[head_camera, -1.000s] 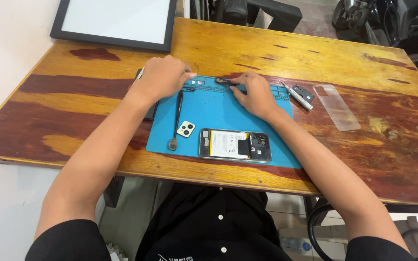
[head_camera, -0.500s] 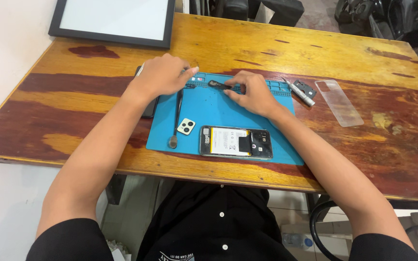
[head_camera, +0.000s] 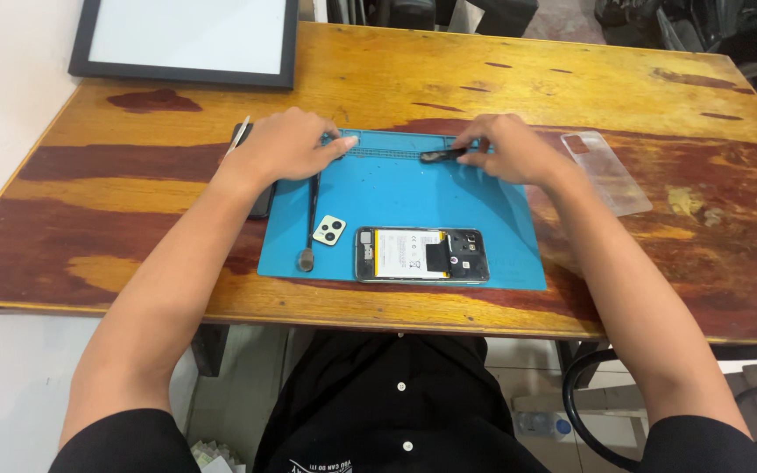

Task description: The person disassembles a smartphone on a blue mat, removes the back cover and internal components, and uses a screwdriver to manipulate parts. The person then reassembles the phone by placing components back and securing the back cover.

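Note:
A blue work mat (head_camera: 396,197) lies on the wooden table (head_camera: 484,79). On its near edge rests an opened phone (head_camera: 422,256) with its back off, battery and boards showing. A small white camera cover (head_camera: 329,230) and a thin dark pry tool (head_camera: 310,219) lie left of it. My left hand (head_camera: 286,144) rests at the mat's far left corner, fingertips on the mat's rim. My right hand (head_camera: 505,147) pinches a small dark part (head_camera: 440,156) at the mat's far edge.
A clear phone case (head_camera: 606,171) lies to the right of the mat. A dark flat phone-like piece (head_camera: 260,200) sticks out under my left wrist. A black-framed white board (head_camera: 187,39) sits at the table's far left. A black chair frame (head_camera: 584,394) shows below.
My right hand has shifted slightly left along the mat's far edge and now covers the tools that lay at its right. The left hand has barely moved.

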